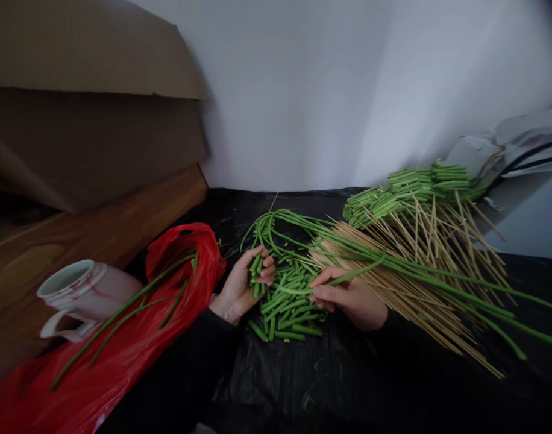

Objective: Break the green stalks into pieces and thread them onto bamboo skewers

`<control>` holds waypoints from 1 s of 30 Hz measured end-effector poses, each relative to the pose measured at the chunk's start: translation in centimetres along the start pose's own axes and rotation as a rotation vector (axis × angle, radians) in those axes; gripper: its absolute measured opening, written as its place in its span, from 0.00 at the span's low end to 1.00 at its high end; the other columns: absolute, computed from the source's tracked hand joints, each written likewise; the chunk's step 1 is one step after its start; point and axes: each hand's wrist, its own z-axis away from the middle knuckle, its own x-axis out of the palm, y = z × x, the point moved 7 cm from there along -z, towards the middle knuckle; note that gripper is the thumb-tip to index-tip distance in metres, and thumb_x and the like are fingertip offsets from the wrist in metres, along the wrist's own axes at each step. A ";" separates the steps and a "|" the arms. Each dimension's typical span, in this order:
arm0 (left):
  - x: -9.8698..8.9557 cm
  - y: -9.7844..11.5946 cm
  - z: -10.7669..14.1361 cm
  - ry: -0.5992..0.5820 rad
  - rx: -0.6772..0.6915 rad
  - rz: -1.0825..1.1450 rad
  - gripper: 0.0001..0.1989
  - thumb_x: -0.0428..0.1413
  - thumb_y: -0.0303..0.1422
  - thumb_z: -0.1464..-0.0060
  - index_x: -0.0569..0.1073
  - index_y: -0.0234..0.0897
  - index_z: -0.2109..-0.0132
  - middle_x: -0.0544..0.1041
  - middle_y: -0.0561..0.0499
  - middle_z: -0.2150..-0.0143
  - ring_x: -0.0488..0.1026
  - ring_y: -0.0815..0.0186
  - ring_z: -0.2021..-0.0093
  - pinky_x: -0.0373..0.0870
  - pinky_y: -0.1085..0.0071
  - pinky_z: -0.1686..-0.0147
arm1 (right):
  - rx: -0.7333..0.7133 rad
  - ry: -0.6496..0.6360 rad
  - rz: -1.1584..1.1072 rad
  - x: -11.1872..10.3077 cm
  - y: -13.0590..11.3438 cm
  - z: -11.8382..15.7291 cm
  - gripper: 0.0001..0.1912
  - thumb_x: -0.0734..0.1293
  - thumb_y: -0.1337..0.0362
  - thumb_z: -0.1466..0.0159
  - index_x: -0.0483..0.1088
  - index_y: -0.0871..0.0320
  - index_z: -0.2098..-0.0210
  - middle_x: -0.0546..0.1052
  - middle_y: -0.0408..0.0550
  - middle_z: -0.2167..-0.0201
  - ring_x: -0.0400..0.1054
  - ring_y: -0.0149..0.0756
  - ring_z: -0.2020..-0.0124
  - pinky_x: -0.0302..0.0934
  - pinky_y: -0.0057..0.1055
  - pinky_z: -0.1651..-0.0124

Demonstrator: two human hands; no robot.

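Several short cut pieces of garlic scape [255, 269] sit in my left hand [242, 286], its fingers curled round them. My right hand [355, 301] pinches a long garlic scape [294, 292], whose pale end points left toward my other hand. Between and below the hands lies a heap of cut garlic scape pieces [287, 307]. Long whole scapes [416, 265] run from behind the heap off to the right, curling at their left ends. Beneath them is a pile of bamboo skewers [398, 292], partly hidden by my right hand and the scapes.
Skewered rows of green pieces [407, 190] are stacked at the back right, near a white plastic bag [533, 135]. A red plastic bag [135, 328] with a few scapes and a white mug [90, 289] lie left. A cardboard box [95, 138] stands behind; black plastic sheeting [276, 374] covers the surface.
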 end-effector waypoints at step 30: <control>1.7 -2.9 1.5 -0.131 -0.034 -0.845 0.15 0.65 0.40 0.51 0.71 0.34 0.68 0.65 0.59 0.82 0.57 0.76 0.82 0.51 0.78 0.82 | 0.050 0.188 -0.261 -2.4 -1.0 -0.4 0.15 0.79 0.56 0.52 0.74 0.58 0.75 0.74 0.41 0.80 0.61 0.24 0.82 0.52 0.23 0.80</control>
